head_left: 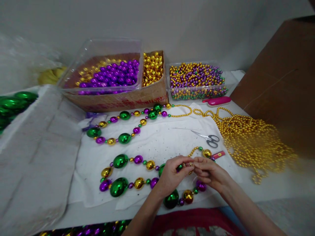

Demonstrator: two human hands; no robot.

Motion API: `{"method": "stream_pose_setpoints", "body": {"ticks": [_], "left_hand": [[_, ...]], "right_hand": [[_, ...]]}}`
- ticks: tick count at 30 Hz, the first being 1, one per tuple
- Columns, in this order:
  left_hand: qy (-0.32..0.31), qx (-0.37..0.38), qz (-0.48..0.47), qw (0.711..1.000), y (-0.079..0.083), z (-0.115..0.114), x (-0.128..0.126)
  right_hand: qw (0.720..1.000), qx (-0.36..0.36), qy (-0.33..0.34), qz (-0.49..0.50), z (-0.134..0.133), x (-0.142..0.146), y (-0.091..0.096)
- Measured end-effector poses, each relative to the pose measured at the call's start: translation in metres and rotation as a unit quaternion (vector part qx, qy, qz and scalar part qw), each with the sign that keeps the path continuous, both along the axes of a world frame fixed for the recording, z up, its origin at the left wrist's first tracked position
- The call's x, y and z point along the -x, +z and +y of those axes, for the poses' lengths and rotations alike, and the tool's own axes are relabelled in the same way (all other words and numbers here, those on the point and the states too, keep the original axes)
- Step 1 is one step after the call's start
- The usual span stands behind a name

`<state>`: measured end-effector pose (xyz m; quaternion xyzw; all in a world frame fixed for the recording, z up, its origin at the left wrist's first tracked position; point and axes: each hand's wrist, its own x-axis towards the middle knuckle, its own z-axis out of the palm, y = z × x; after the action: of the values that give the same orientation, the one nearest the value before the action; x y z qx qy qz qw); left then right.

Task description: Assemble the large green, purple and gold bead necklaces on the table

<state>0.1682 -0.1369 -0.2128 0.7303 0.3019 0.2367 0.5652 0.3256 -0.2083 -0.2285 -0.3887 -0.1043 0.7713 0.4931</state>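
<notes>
My left hand (pixel 173 172) and my right hand (pixel 209 170) meet fingertip to fingertip over the front of the white cloth (pixel 147 134). Both are closed in a pinch on the small gold beads of a bead necklace (pixel 119 186); the exact spot they grip is partly hidden. Large green, gold and purple balls of this necklace curve out to the left and under my wrists. Behind it lies a second bead necklace (pixel 125 138), ending in a loop of small gold beads. Scissors (pixel 208 137) rest right of centre, near a red strip (pixel 218 154) by my right hand.
A clear tub of purple balls (pixel 118 73) sits on a cardboard box with gold balls (pixel 152 67). Beside it stands a tub of mixed small beads (pixel 197 77). A pink tool (pixel 219 101) and piled gold bead strands (pixel 253 137) lie right, before a brown carton (pixel 278 78).
</notes>
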Motion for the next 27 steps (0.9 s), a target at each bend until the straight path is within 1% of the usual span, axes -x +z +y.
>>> {"method": "stream_pose_setpoints", "body": {"ticks": [2,4,6,9,10,12,13,15,19,23,27], "left_hand": [[0.021,-0.010,-0.008,1.000,-0.003,-0.001,-0.003],[0.035,0.012,-0.016,0.999,-0.005,-0.002,-0.003],[0.037,0.085,-0.033,0.995,-0.007,-0.001,-0.001],[0.021,0.220,-0.076,0.972,-0.007,0.002,0.004],[0.010,0.247,-0.084,0.965,-0.007,0.002,0.005],[-0.012,0.259,-0.083,0.962,-0.006,0.003,0.008],[-0.024,0.249,-0.075,0.965,-0.005,0.003,0.009],[-0.038,0.206,-0.055,0.976,-0.004,0.003,0.011],[-0.031,0.109,-0.022,0.993,-0.003,0.001,0.008],[-0.008,0.050,-0.029,0.998,-0.005,0.000,0.003],[0.015,-0.021,-0.036,0.999,-0.009,0.000,-0.001]], "right_hand": [[0.999,0.001,-0.016,-0.030,-0.002,0.001,-0.001],[0.999,0.000,-0.024,-0.042,-0.003,0.001,-0.002],[1.000,-0.005,-0.017,-0.016,-0.004,0.001,-0.001],[0.998,-0.007,0.013,0.067,-0.005,0.000,-0.001],[0.995,-0.007,0.024,0.097,-0.005,0.000,-0.002],[0.988,-0.009,0.040,0.148,-0.005,0.000,-0.004],[0.985,-0.012,0.045,0.167,-0.005,0.000,-0.005],[0.980,-0.016,0.056,0.188,-0.005,0.000,-0.007],[0.983,-0.008,0.055,0.173,-0.004,-0.002,-0.007],[0.993,0.016,0.031,0.116,-0.003,-0.002,-0.004],[1.000,0.019,0.001,0.012,-0.004,0.002,-0.002]]}}
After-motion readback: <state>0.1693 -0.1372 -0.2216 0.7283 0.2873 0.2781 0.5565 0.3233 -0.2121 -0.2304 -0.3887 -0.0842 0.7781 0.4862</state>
